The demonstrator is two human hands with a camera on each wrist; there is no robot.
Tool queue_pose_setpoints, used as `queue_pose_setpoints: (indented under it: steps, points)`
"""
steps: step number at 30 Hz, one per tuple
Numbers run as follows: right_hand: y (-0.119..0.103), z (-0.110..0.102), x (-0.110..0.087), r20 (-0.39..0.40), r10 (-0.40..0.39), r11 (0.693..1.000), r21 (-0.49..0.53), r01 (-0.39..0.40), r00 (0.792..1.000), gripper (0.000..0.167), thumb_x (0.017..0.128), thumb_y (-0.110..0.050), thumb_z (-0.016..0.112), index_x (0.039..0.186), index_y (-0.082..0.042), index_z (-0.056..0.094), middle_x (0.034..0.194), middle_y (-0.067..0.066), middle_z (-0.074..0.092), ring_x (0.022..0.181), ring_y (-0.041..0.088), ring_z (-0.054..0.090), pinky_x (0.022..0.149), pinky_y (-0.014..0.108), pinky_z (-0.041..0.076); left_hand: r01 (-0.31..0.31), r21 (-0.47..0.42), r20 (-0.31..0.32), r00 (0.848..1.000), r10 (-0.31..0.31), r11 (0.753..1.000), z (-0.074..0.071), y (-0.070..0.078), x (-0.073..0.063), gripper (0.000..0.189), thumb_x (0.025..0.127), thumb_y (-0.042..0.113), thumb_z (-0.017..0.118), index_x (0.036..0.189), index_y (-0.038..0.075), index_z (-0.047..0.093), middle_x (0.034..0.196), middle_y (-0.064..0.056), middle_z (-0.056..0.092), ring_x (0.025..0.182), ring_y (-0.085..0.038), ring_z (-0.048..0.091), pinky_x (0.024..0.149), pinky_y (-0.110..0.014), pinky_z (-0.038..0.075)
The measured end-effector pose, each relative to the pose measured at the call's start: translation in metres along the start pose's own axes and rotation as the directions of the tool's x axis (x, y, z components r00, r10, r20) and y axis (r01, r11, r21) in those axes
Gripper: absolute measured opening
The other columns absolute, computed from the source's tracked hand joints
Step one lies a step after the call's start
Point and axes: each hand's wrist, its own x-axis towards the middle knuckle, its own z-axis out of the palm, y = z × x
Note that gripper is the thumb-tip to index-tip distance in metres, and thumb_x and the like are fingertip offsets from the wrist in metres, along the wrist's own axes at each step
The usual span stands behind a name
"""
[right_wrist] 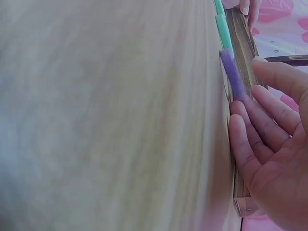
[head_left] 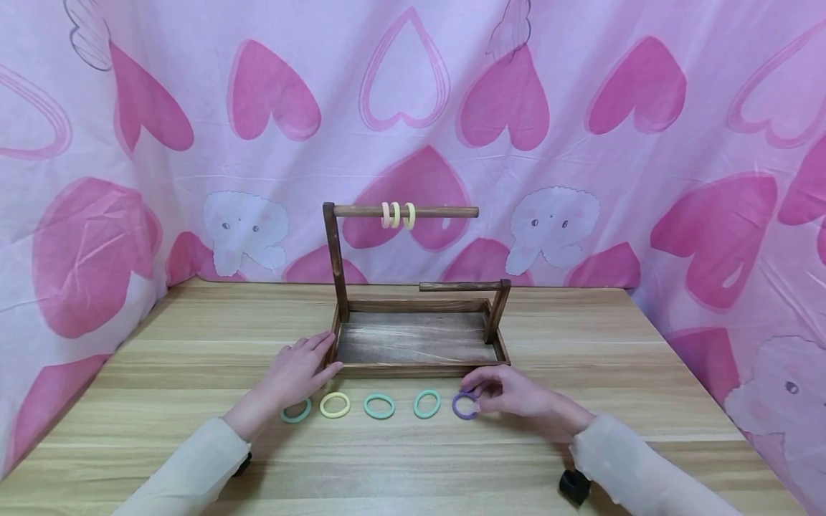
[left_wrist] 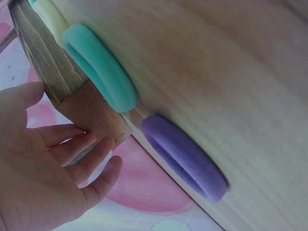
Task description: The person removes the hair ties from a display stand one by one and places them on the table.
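My left hand (head_left: 302, 369) rests at the left end of a dark wooden tray stand (head_left: 400, 371), fingers extended along its edge. My right hand (head_left: 513, 390) is at a purple ring (head_left: 455, 414) in front of the tray, its fingers loosely bent. In the right wrist view, fingertips are right at the near end of the purple ring (right_wrist: 233, 74), while another finger stands apart from it. To the left lie a green ring (head_left: 426, 404), a second green ring (head_left: 378, 406) and a yellow ring (head_left: 335, 405). Another green ring (head_left: 296, 411) is partly covered by my left wrist.
Three pale rings (head_left: 396, 215) hang on the stand's upper bar (head_left: 452, 212). A lower bar (head_left: 452, 287) extends left from the right post. Under my left arm, another purple ring (left_wrist: 185, 159) lies on the wooden table (head_left: 400, 466). A heart-patterned curtain (head_left: 413, 165) stands behind.
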Motion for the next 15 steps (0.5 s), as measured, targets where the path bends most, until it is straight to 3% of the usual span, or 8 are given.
queue_pose_setpoints:
  steps: [5, 15]
  points:
    - [0.001, -0.003, -0.002, -0.019, -0.034, 0.999, 0.024, 0.034, 0.999, 0.033, 0.078, -0.004, 0.064, 0.109, 0.004, 0.056, 0.099, 0.014, 0.060, 0.089, 0.029, 0.055, 0.072, 0.031, 0.045, 0.003, -0.001, 0.001, 1.000, -0.003, 1.000, 0.001, 0.000, 0.000, 0.058, 0.087, 0.039, 0.051, 0.127, -0.002, 0.045, 0.128, -0.018, 0.043, 0.110, -0.042, 0.042, 0.083, -0.056, 0.033]
    - [-0.008, -0.011, -0.004, -0.080, 0.044, 0.999, 0.019, -0.043, 0.996, 0.035, 0.082, -0.012, 0.061, 0.113, 0.004, 0.054, 0.104, 0.015, 0.058, 0.090, 0.023, 0.054, 0.076, 0.030, 0.044, 0.001, -0.001, -0.002, 1.000, -0.001, 1.000, 0.001, -0.001, 0.000, 0.058, 0.087, 0.039, 0.051, 0.127, -0.002, 0.045, 0.128, -0.017, 0.043, 0.110, -0.040, 0.042, 0.083, -0.055, 0.034]
